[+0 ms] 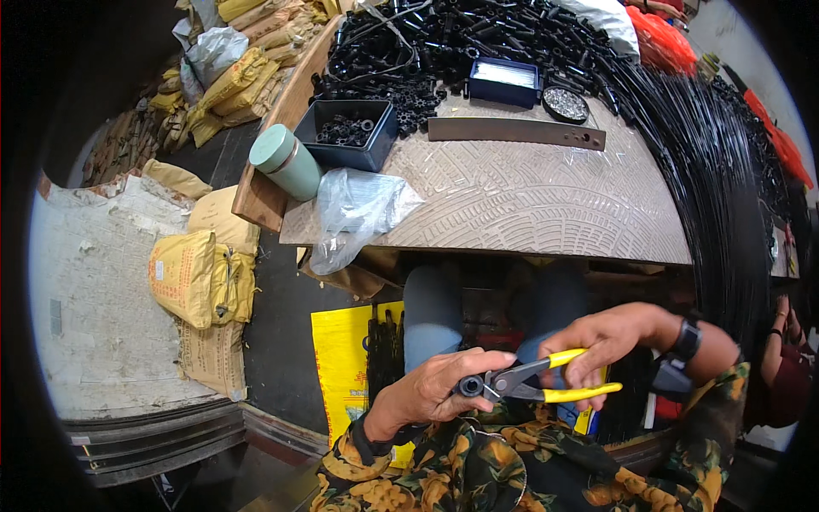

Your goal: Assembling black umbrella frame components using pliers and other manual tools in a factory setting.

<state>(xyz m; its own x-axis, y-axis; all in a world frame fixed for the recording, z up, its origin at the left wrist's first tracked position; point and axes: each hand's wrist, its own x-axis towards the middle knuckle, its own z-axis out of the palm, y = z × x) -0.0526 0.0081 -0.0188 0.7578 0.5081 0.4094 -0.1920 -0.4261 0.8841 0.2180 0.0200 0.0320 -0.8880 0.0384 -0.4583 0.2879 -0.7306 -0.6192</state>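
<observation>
Above my lap, my left hand (422, 388) is closed around a small black tubular part (470, 386), its round hollow end showing. Yellow-handled pliers (522, 375) are in my right hand (607, 340), with the handles spread apart. Their metal jaws sit right beside the tubular part and my left fingers; a small shiny bit of metal shows there. Whether the jaws grip it I cannot tell. The rest of the black part is hidden in my left palm.
The table (546, 196) ahead carries a heap of black parts (478, 38), a dark bin (348, 136), a blue box (503, 81), a metal bar (516, 133), a green flask (286, 162) and a plastic bag (354, 209). Long black rods (717, 171) hang over its right side. Yellow sacks (183, 277) lie left.
</observation>
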